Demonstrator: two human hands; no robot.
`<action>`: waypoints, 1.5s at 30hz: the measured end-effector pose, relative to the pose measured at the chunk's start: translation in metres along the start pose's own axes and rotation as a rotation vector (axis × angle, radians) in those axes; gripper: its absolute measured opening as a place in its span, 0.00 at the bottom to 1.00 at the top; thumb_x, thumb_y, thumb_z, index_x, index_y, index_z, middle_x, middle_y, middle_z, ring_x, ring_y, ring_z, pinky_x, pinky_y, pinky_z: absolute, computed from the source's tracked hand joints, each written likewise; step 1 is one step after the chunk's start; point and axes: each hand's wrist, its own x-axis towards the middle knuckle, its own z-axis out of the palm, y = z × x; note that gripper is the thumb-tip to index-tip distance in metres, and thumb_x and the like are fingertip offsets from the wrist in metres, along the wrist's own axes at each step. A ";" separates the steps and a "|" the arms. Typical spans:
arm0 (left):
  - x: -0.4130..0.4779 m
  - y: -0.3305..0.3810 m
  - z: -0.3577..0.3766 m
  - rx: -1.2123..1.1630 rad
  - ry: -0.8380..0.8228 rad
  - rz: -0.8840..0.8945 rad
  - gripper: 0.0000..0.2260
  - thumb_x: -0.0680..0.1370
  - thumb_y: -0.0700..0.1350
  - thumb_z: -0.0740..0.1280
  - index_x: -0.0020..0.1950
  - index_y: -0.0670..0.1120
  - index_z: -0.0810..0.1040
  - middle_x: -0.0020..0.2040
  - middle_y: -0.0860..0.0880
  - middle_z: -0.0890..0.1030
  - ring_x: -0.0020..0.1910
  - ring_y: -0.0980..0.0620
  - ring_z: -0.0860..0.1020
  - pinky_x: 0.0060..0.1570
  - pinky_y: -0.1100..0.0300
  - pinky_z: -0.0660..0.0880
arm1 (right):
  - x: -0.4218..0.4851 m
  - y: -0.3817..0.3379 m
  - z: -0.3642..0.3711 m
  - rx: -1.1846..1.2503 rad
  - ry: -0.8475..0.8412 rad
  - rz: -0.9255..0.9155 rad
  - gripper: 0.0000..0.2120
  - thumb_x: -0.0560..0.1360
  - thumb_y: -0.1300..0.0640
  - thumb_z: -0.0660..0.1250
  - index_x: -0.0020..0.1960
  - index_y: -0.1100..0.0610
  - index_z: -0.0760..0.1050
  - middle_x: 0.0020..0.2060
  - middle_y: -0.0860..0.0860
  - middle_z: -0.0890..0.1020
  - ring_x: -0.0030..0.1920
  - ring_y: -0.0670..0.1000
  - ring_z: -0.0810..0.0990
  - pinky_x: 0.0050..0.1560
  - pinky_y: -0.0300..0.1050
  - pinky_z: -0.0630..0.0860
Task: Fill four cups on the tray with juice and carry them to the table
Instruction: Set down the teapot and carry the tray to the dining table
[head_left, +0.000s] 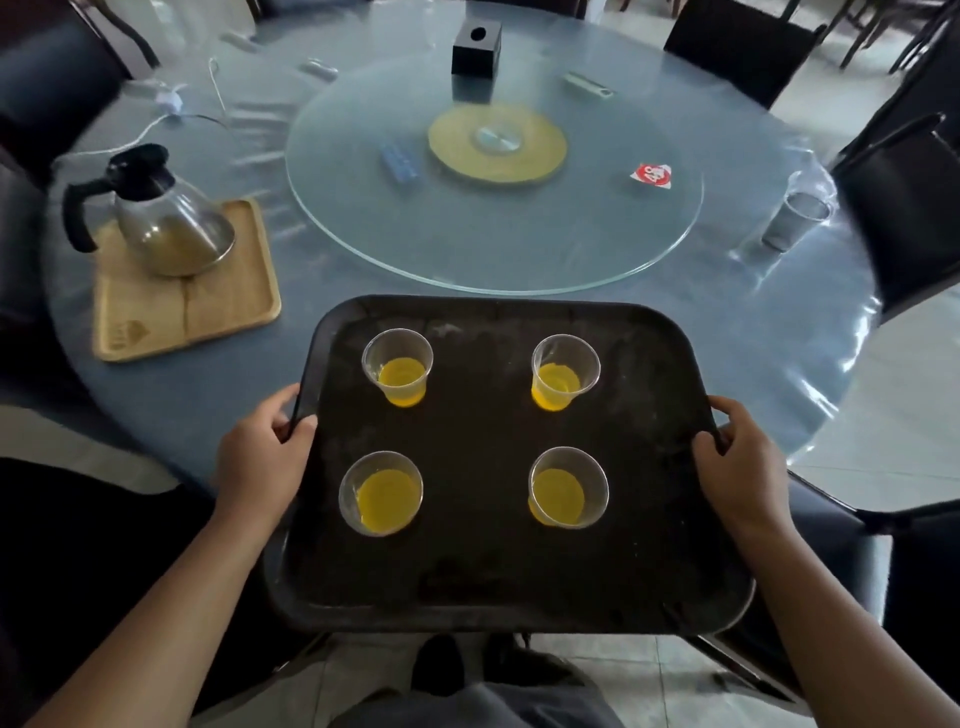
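A black tray (483, 582) is held level in front of me, its far edge over the near rim of the round blue-grey table (727, 322). My left hand (260, 457) grips the tray's left rim and my right hand (743, 462) grips the right rim. Several clear plastic cups stand upright on it, each partly filled with orange juice: far left cup (398, 367), far right cup (565, 371), near left cup (381, 492), near right cup (568, 487).
A glass turntable (597, 228) covers the table's middle, with a black box (475, 47) on it. At left a glass jug (161, 218) stands on a wooden tray (208, 317). An empty glass (795, 218) stands at right. Dark chairs (904, 208) ring the table.
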 end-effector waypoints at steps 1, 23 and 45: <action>0.003 0.001 0.006 -0.023 0.014 -0.012 0.20 0.81 0.44 0.70 0.73 0.45 0.78 0.46 0.42 0.84 0.50 0.39 0.82 0.56 0.43 0.78 | 0.007 0.002 0.004 0.000 -0.008 -0.004 0.19 0.78 0.63 0.64 0.68 0.53 0.74 0.31 0.51 0.78 0.35 0.49 0.77 0.42 0.48 0.70; 0.062 -0.004 0.108 -0.055 0.052 -0.118 0.20 0.81 0.44 0.69 0.74 0.48 0.77 0.46 0.45 0.81 0.47 0.43 0.81 0.52 0.45 0.79 | 0.114 0.050 0.088 -0.008 -0.094 0.026 0.21 0.78 0.61 0.63 0.70 0.50 0.71 0.37 0.52 0.78 0.39 0.53 0.78 0.48 0.55 0.79; 0.093 -0.020 0.146 0.030 0.047 -0.035 0.19 0.82 0.39 0.67 0.74 0.42 0.76 0.56 0.36 0.84 0.54 0.36 0.82 0.57 0.41 0.79 | 0.128 0.069 0.126 -0.066 -0.080 0.066 0.22 0.79 0.59 0.63 0.72 0.49 0.68 0.44 0.53 0.80 0.42 0.53 0.79 0.51 0.58 0.79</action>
